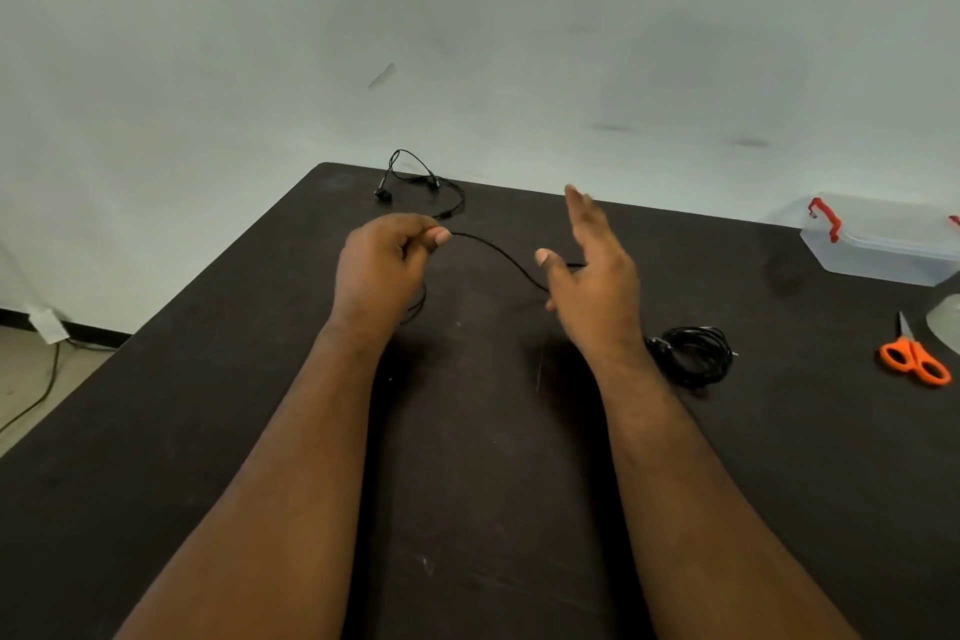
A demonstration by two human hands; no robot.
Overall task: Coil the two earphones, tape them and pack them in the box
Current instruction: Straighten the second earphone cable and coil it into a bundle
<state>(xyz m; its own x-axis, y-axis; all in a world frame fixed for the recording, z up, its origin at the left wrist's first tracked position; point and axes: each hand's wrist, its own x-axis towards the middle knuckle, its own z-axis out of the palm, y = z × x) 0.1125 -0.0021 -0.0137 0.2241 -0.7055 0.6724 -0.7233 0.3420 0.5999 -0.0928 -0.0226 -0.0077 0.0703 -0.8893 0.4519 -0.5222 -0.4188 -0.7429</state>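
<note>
Hands: left hand (384, 261) is pinching the earphone cable (498, 252) between thumb and curled fingers; right hand (592, 270) is hovering with fingers straight and spread, gripping nothing, the cable passing just under its thumb side.
Cable run: it is stretching in a shallow arc from the left pinch rightward to the right palm, so its long axis is lying across, left to right.
Far end: earbuds (415, 182) are lying beyond the left hand, near the table's back edge.
Nearer hand: left is already holding; right is nearest the slack and probably taking the next loop.
Done coil: a wound earphone bundle (693, 353) is resting just right of the right wrist.
Box: clear box (878, 244) is sitting far right, well apart.
Scissors: orange scissors (914, 356) are lying beside the right edge.
Room: dark table (493, 483) is giving open surface toward the person.
</note>
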